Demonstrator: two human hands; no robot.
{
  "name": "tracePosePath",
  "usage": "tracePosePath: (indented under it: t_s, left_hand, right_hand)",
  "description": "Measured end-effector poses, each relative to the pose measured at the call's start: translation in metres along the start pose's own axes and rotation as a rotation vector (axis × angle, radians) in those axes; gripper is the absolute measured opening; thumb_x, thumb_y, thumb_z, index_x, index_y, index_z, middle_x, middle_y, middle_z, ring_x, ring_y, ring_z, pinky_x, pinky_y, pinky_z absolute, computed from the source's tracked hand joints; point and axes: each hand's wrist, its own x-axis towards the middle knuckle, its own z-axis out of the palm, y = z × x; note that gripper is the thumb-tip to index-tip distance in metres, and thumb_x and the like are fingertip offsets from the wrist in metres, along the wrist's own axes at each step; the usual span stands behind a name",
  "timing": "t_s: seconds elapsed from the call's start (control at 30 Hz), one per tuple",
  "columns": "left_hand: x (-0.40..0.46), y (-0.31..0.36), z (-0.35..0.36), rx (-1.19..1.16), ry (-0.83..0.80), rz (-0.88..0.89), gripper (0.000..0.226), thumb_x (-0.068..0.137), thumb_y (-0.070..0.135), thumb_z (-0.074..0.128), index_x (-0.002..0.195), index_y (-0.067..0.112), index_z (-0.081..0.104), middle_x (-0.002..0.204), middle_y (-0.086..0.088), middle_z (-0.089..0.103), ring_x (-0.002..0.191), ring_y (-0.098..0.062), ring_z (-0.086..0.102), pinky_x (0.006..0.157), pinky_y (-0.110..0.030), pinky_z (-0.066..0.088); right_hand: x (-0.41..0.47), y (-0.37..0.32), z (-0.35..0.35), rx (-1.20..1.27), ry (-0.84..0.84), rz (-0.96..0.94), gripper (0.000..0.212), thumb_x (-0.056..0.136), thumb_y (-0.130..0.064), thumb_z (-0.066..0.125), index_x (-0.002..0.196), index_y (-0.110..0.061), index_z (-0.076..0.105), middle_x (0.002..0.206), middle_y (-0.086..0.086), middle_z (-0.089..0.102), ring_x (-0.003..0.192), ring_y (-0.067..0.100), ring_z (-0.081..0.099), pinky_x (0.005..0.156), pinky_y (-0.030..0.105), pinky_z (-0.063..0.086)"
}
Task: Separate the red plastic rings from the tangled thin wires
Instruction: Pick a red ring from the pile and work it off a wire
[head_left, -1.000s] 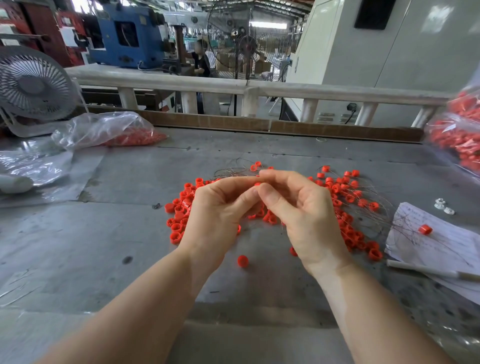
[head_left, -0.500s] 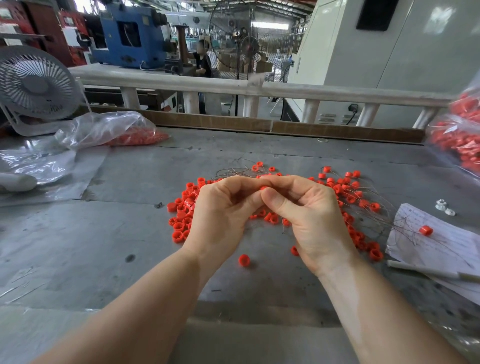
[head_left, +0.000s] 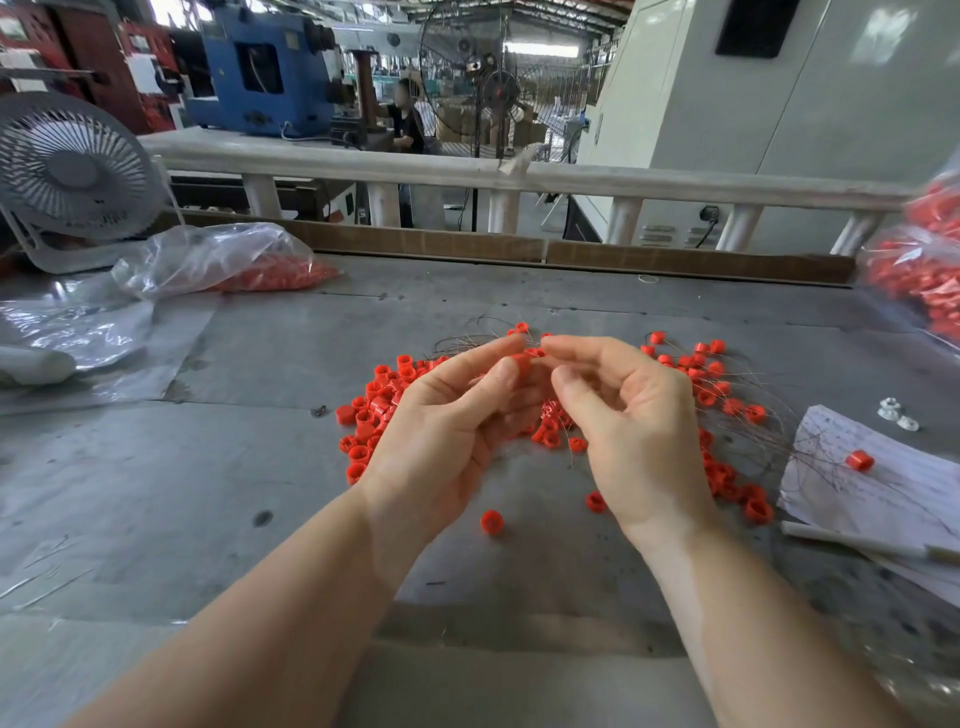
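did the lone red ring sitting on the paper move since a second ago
No. The red ring sits at the same spot on the paper, left of the white nuts.

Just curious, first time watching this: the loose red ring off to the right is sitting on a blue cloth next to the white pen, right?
Not quite. In the head view that loose red ring lies on a white sheet of paper with handwriting, not a blue cloth. The rest holds: it is off to the right, and the white pen lies next to it.
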Motion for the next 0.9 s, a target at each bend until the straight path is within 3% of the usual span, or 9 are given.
tracePosePath:
  t_s: [0.2,0.6,0.73,0.9]
  left_hand:
    - [-0.0009,0.0025,0.0008,-0.048,-0.051,-0.028,0.022,0.074,0.013,0.058,0.086,0.014,0.077,0.090,-0.009,0.074,0.074,-0.012,0.071,0.071,-0.023,0.058]
    - [-0.0013,0.0023,0.0014,-0.049,-0.059,-0.041,0.021,0.075,0.013,0.057,0.082,0.013,0.077,0.085,-0.007,0.074,0.069,-0.009,0.069,0.066,-0.020,0.056]
    - [-0.0009,0.0025,0.0009,-0.017,-0.033,-0.036,0.020,0.073,0.016,0.058,0.074,0.014,0.077,0.074,-0.002,0.072,0.060,-0.004,0.063,0.060,-0.016,0.054]
    - [-0.0011,0.0015,0.0013,0.014,0.002,-0.024,0.018,0.071,0.020,0.060,0.068,0.012,0.075,0.057,0.001,0.059,0.052,-0.005,0.056,0.056,-0.016,0.053]
  right_hand:
    - [-0.0021,-0.0028,-0.0002,-0.119,0.068,-0.111,0.025,0.085,0.006,0.059,0.092,-0.016,0.068,0.083,-0.010,0.069,0.076,-0.001,0.065,0.071,0.010,0.046]
    - [-0.0034,-0.0029,0.0006,-0.209,0.081,-0.196,0.024,0.084,0.004,0.061,0.092,-0.018,0.068,0.083,-0.013,0.068,0.078,0.000,0.064,0.073,0.010,0.046]
    - [-0.0037,-0.0033,0.0006,-0.204,0.063,-0.198,0.026,0.085,0.002,0.060,0.092,-0.021,0.067,0.084,-0.015,0.067,0.079,-0.002,0.063,0.073,0.008,0.045]
    - [-0.0039,-0.0034,0.0027,-0.161,-0.056,-0.186,0.022,0.083,0.000,0.065,0.097,-0.017,0.069,0.088,0.002,0.069,0.076,0.007,0.067,0.070,0.019,0.052]
